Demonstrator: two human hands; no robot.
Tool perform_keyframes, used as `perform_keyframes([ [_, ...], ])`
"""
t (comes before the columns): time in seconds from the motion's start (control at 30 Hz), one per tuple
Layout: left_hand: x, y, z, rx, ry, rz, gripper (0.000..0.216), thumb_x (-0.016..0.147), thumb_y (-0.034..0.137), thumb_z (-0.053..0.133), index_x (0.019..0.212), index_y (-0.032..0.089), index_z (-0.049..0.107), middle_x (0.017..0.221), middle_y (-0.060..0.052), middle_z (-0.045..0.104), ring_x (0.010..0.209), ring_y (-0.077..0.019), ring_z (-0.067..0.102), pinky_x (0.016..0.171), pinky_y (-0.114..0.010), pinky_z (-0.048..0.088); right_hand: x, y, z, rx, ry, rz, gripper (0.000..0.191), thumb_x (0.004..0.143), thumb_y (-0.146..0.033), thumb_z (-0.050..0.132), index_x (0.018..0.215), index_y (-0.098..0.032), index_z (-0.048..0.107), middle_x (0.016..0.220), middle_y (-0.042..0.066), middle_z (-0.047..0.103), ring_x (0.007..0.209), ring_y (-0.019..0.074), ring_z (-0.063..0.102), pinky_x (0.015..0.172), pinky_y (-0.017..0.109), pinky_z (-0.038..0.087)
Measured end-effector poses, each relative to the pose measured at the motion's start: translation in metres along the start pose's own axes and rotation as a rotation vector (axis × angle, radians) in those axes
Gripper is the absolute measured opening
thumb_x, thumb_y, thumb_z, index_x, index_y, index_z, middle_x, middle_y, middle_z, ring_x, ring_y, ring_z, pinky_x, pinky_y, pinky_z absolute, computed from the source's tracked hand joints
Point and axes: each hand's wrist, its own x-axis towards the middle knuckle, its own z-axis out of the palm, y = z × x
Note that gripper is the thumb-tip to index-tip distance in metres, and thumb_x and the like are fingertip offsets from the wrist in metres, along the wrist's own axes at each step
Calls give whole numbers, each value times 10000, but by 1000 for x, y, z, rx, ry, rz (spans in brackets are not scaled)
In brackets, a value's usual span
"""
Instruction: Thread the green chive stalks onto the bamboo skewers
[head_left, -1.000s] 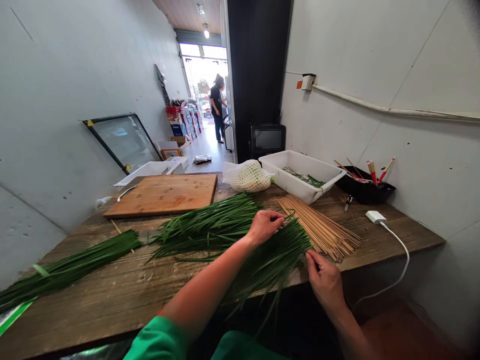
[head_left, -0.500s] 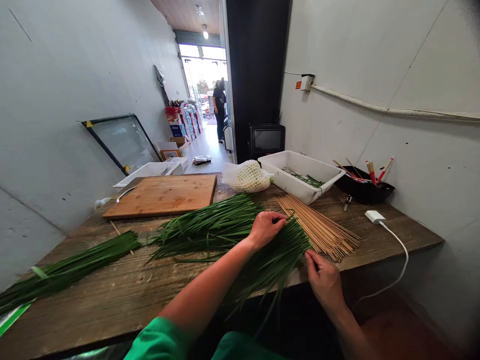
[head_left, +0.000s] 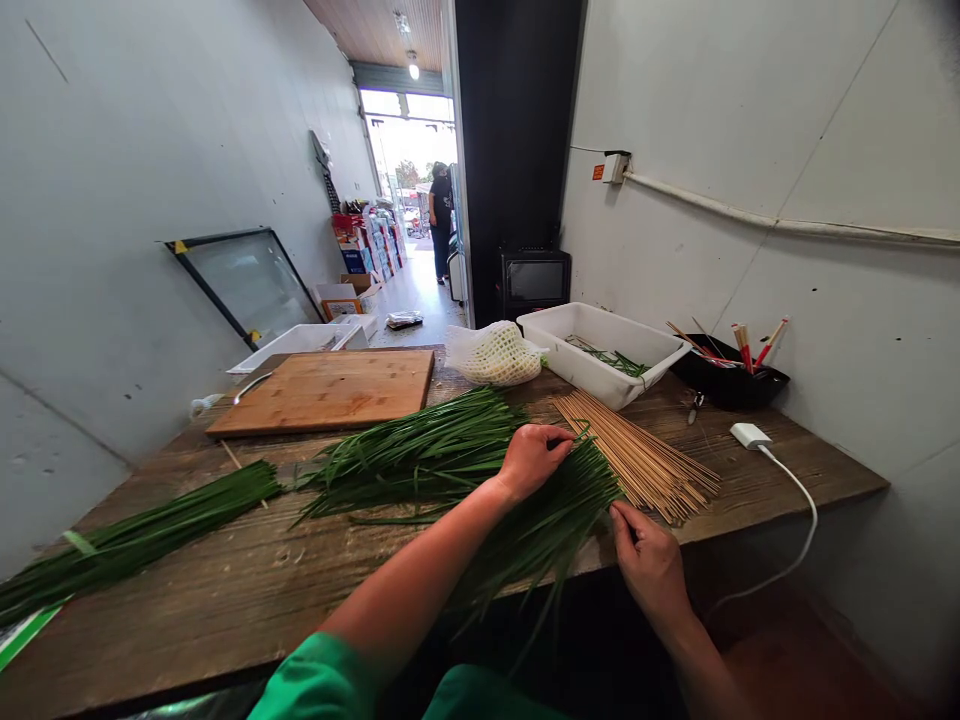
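A bundle of green chives (head_left: pixel 555 510) lies across the front edge of the wooden table (head_left: pixel 225 570), its leaf tips hanging over. My left hand (head_left: pixel 531 458) rests on the far side of this bundle with its fingers curled onto the stalks. My right hand (head_left: pixel 651 560) pinches the bundle's near right end at the table edge. A larger pile of chives (head_left: pixel 420 445) lies just left of my left hand. Bamboo skewers (head_left: pixel 637 455) are fanned out right of the bundle.
A wooden cutting board (head_left: pixel 330 388), a white net bag (head_left: pixel 495 353), a white tub (head_left: pixel 600 350) and a black tray of chopsticks (head_left: pixel 731 375) line the back. More chives (head_left: pixel 135 535) lie left. A charger with cable (head_left: pixel 752 435) sits right. A person (head_left: pixel 440 215) stands in the far corridor.
My hands have barely shifted on the chive bundle. The person in the corridor has moved slightly.
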Motion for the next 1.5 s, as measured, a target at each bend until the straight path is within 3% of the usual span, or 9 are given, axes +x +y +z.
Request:
perform_keyframes([
  [0.23,0,-3,1,-12,1,23,190,778,180,575,884,174,732,863,-21,735,762,-135,666,772,-223,491,0,0,-1,4,-12,13,360,894,-342,402,903,-140,700,862,119,728,753,219,689,671,304,541],
  [0.57,0,-13,6,207,48,216,169,806,180,573,880,187,725,889,-35,730,826,-158,666,787,-251,490,0,2,1,-19,-13,-4,368,891,-334,401,906,-120,700,866,135,726,769,230,688,703,321,538],
  [0.77,-2,-13,7,211,-8,297,201,835,210,533,915,177,715,901,-48,727,846,-161,658,804,-256,477,0,0,0,-5,-20,23,368,892,-343,398,905,-129,698,871,130,726,772,227,688,698,314,534],
  [0.87,-3,-8,4,99,-9,221,206,819,225,538,879,160,723,867,-49,730,792,-146,657,758,-228,470,-1,-1,-1,7,-4,42,368,888,-364,407,899,-135,696,844,122,727,738,227,689,665,311,532],
  [1.03,0,1,-3,-101,31,-46,359,828,398,499,791,117,721,697,-43,701,617,-121,601,600,-207,431,-2,-3,-2,68,21,38,350,889,-364,424,902,-139,691,847,115,726,741,210,686,655,285,529],
  [1.27,-1,0,-5,-390,-190,-124,439,754,482,570,901,99,726,792,-37,699,695,-132,581,660,-224,421,3,-9,-6,100,-4,25,328,898,-361,427,882,-163,688,844,94,721,741,196,678,660,275,529],
  [1.5,-2,5,-5,-616,-179,-289,472,619,507,696,836,90,735,705,-39,679,618,-114,548,633,-239,421,4,-8,-8,108,-27,-10,306,903,-343,432,902,-172,686,873,90,719,793,199,679,691,276,529],
])
